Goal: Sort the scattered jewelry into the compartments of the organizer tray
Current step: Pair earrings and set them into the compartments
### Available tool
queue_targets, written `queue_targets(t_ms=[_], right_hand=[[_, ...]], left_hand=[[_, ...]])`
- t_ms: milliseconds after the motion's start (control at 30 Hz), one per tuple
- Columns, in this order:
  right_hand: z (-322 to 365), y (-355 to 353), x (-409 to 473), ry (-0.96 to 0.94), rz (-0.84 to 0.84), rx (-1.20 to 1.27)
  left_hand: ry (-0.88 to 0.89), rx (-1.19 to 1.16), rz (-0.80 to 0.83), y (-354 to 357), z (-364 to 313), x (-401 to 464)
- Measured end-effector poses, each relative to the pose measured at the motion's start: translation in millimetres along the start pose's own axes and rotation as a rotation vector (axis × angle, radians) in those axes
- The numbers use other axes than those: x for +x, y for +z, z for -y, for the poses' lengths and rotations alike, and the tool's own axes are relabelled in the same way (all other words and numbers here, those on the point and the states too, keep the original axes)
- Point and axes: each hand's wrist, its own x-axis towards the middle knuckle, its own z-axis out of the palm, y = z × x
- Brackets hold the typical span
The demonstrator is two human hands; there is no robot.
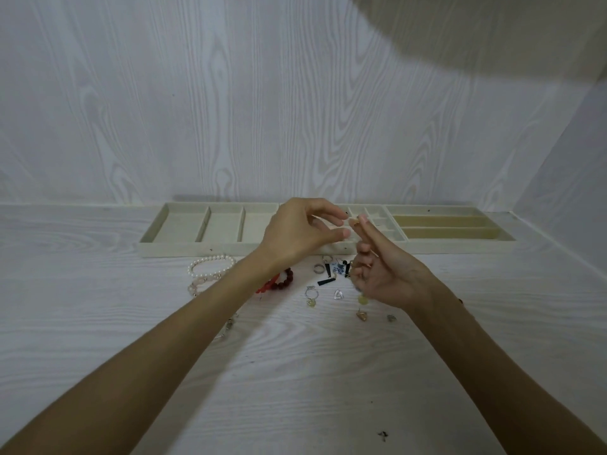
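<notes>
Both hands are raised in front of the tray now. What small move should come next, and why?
Probably lower the small pale piece held in the right hand into one of the small square compartments of the beige organizer tray. Both hands, the left hand included, meet just before those compartments, which look unfilled.

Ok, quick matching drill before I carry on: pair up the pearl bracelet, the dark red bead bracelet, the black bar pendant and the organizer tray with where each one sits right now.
Things:
1. pearl bracelet
2. dark red bead bracelet
3. black bar pendant
4. organizer tray

Places:
A. against the back wall, behind the jewelry
B. on the table, partly hidden behind the left forearm
C. furthest left of the loose pieces, just in front of the tray
D. on the table below the two hands, near the rings

Pairs: 1-C, 2-B, 3-D, 4-A
</notes>
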Motion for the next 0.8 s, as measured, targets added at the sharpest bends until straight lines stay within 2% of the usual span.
queue_targets(t_ms=[267,467,700,800], right_hand=[[-2.0,2.5,1.7,0.050,0.022,0.066],[-2.3,1.4,5.1,0.064,0.034,0.166],[4.8,-7.8,10.1,0.013,0.058,0.223],[10.6,-12.2,14.1,-0.048,0.054,0.072]], left_hand=[[0.235,0.434,-0.118,0.2,-7.1,2.6],[0.441,0.690,-0.104,-0.1,-4.9,13.3],[0.339,0.656,0.012,0.6,-7.6,27.2],[0.217,0.533,0.141,-4.0,-8.2,35.2]])
